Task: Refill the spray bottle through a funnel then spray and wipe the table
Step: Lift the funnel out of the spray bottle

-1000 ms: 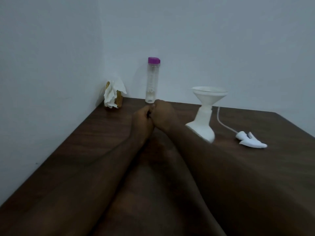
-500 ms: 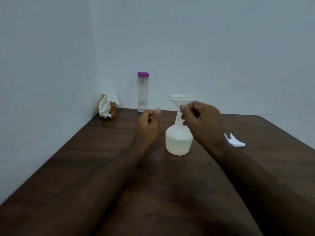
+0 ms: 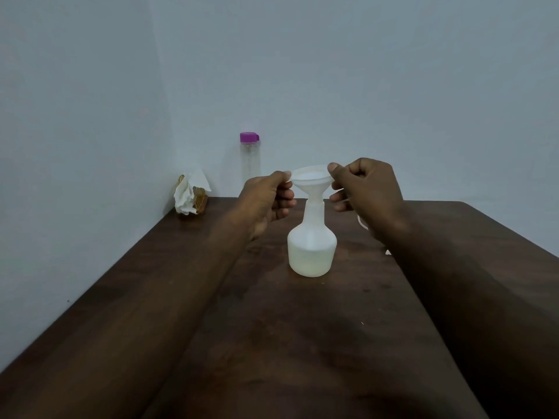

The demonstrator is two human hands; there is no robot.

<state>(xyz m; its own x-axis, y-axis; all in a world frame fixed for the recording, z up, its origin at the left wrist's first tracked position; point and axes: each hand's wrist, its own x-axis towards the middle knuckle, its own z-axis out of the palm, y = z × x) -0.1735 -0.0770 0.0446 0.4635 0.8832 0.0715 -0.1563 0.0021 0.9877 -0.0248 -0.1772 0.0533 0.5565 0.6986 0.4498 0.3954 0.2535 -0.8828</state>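
Both hands pinch the funnel rim over the bottle.

The left hand and the right hand each grip one side of the white plastic funnel, its spout pointing straight down into the upright, translucent, bell-shaped spray bottle, which stands mid-way on the dark wooden table.
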